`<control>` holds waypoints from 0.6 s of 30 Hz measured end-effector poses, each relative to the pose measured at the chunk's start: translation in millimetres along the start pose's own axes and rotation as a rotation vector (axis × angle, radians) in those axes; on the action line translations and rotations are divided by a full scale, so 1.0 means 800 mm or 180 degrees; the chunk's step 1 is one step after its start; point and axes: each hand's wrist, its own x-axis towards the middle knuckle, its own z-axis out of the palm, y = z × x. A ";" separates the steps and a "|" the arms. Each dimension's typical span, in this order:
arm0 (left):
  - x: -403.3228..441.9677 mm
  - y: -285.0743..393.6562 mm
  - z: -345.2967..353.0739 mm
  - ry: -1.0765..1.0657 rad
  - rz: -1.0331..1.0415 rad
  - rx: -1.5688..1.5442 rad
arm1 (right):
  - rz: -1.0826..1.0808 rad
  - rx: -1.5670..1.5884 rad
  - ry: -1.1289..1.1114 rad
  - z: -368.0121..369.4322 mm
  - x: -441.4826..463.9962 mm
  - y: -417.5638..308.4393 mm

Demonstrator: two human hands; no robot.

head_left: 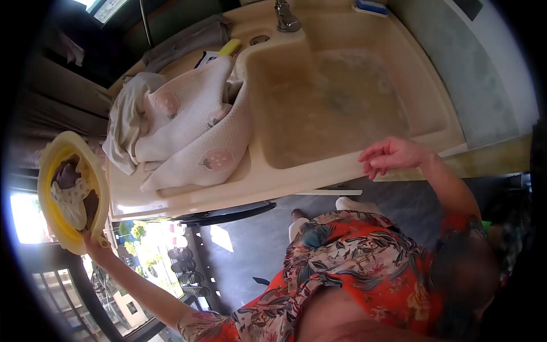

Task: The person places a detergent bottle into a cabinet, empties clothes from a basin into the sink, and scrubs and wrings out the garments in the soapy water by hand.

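At the far left, the left hand [93, 243] is closed around the near edge of a yellow basin [47, 205], fingers bent in against the rim; how the thumb sits is hard to make out. The basin hangs just beyond the left end of the surface [130, 198], tipped so that its inside faces the camera, and it holds a dark brownish cloth [67, 174] and a pale patterned cloth [69, 205] bunched together. Next along, on the surface, a plain off-white cloth [126, 117] lies crumpled beside and partly under a larger pale pink cloth with strawberry prints [188, 122], spread in loose folds up to the sink's left side. Behind these lie a grey cloth [191, 41] and a small yellow block [230, 47], perhaps a sponge. The sink [313, 175] comes next, with cloudy water [347, 100] in it and a metal tap [286, 18] at its back; a blue brush-like item [371, 7] sits at the back right corner. On the right, the right hand [394, 154] is over the sink's front rim, fingers loosely curled and apart from the thumb, with nothing visible in it; whether it touches the rim is unclear. The step in hand appears to be one-handed handling of the loaded basin; moving it would call for a firm grip and a level rim, perhaps with the free hand's help.
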 end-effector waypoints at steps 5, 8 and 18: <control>-0.064 0.141 0.097 -0.0249 -0.0613 -0.1020 | -0.0372 0.0090 0.0022 -0.078 0.022 -0.004; -0.106 0.174 0.167 -0.0731 0.0840 0.0389 | -0.0374 0.0074 0.0091 -0.116 0.036 0.008; -0.232 0.214 0.356 -0.1047 0.3072 0.0173 | -0.0424 0.0860 0.1184 -0.094 0.116 0.029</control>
